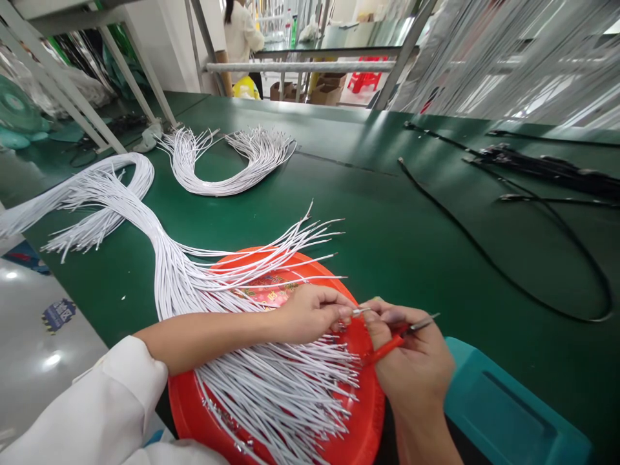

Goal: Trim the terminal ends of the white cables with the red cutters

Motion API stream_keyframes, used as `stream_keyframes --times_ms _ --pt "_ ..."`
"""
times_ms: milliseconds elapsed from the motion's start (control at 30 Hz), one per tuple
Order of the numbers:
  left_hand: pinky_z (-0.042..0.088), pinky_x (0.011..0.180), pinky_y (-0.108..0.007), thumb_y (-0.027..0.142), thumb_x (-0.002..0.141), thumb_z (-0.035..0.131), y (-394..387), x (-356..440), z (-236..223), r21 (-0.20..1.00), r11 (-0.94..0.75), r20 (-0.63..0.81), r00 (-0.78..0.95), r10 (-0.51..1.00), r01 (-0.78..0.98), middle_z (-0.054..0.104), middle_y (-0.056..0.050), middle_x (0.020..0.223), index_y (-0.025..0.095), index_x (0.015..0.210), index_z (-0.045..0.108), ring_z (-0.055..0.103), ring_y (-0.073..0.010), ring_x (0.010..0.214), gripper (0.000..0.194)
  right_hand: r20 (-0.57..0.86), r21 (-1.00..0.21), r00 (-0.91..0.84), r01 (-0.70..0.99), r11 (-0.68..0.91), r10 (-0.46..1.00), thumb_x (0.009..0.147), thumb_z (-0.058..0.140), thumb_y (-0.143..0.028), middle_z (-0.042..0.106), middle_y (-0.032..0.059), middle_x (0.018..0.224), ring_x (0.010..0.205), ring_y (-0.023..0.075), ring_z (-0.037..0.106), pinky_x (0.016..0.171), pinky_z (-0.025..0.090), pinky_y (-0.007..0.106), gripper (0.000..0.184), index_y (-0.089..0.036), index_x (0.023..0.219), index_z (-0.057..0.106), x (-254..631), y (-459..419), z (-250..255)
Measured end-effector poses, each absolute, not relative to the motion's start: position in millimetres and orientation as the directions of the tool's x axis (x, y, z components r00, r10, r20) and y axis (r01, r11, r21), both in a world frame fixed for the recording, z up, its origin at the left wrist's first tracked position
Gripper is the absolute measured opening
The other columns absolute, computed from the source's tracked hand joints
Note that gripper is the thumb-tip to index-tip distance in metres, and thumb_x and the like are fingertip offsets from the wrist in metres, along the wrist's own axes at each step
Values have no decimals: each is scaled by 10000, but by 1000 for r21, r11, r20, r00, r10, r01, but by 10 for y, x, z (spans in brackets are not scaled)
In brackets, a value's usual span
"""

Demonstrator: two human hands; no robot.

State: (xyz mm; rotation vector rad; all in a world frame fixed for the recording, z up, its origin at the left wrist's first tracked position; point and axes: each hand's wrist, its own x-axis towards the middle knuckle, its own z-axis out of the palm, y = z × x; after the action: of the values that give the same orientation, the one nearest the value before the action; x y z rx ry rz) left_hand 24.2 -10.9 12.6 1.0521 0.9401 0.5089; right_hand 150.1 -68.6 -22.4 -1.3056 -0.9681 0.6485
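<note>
A green desk (pixel 358 213) fills most of the view, and on its near side a round red basin (pixel 372 413) sits close to the body, probably so that the loose ends fall within easy reach. A thick bundle of white cables (pixel 169 278) comes in from the left and fans out over the basin, one part pointing to the far side across the rim, the rest spread low inside over a floral-patterned bottom (pixel 268 294); the splay seems to keep single ends easy to pick out. Farther off lies a U-shaped white bundle (pixel 217 187), bent with both sets of ends facing away. Black cables (pixel 557 171) lie at the far right, one curving nearer in a wide loop. At the near right is a teal container (pixel 508 400); what, if anything, it holds is hard to make out from here. Both hands meet over the basin's right side. The left hand (pixel 310 313) is nearly closed, its fingertips pinching a white cable end (pixel 359 311) above the others. The right hand (pixel 416 361) is curled round a red-handled tool (pixel 387 347), tucked across the palm with its metal tip pointing right, which looks meant to leave the thumb and forefinger free to steady that same small end.
</note>
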Motion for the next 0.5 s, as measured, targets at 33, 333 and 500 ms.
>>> stream_keyframes --times_ms 33,333,500 --pt "360 489 -162 117 763 540 -106 239 129 901 424 -403 531 746 88 493 34 534 96 684 610 418 -39 474 107 231 -973 478 142 185 848 688 684 -188 651 4 753 694 157 628 738 488 375 179 -203 738 513 1505 -692 -233" --pt "416 573 -208 249 764 575 -121 208 27 975 115 -199 518 832 190 626 -37 687 96 809 680 501 -93 589 191 113 -992 535 6 130 837 651 723 -237 651 11 733 664 152 626 642 506 320 224 -198 754 528 1455 -662 -105" --pt "413 564 -205 250 770 566 -129 202 2 974 31 -137 479 867 224 649 -51 717 107 820 693 527 -102 608 198 140 -988 564 138 74 814 668 719 -260 660 26 772 737 177 637 748 501 379 209 -198 751 537 1453 -693 -164"
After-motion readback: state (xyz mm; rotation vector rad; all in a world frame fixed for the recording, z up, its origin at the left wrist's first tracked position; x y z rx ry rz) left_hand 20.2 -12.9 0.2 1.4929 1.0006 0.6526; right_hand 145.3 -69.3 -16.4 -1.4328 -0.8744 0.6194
